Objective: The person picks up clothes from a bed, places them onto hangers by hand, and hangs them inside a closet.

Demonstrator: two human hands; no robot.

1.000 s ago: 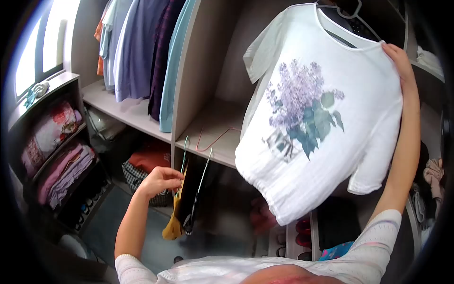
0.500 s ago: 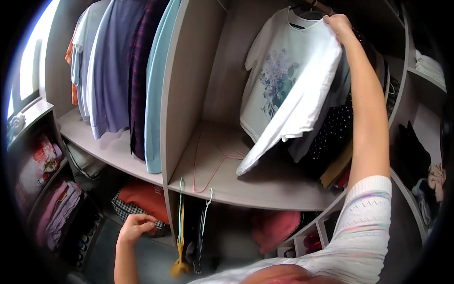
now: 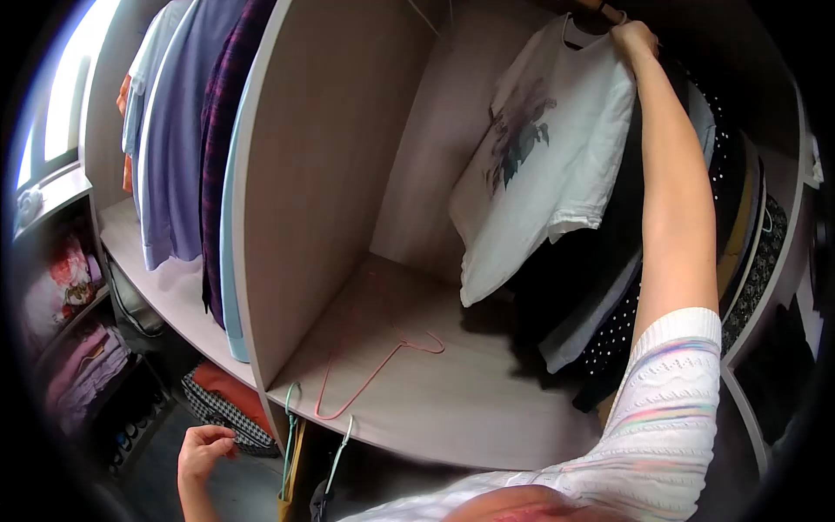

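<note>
High on the right, my right hand (image 3: pixel 635 39) is closed on the shoulder of a white T-shirt (image 3: pixel 574 130) with a flower print. The T-shirt hangs near the rail (image 3: pixel 604 10), at the front of a row of dark clothes, its hem tilted down to the left. Low on the left, my left hand (image 3: pixel 207 448) is in the air with its fingers curled together, and nothing shows in them. Beside it are a folded orange cloth (image 3: pixel 228 387) and a checked one. A pink hanger (image 3: pixel 374 383) lies on the shelf board (image 3: pixel 452 418).
A vertical panel (image 3: pixel 304 174) divides the wardrobe. Left of it hang shirts, among them a purple one (image 3: pixel 191 148). Two light green hangers, one of them a mint hanger (image 3: pixel 290 435), hook over the shelf's front edge. Folded clothes (image 3: pixel 87 365) fill shelves at far left.
The white T-shirt and my right hand have shifted right toward the row of dark clothes. My left hand has moved slightly left and down. The view has turned and come closer.
</note>
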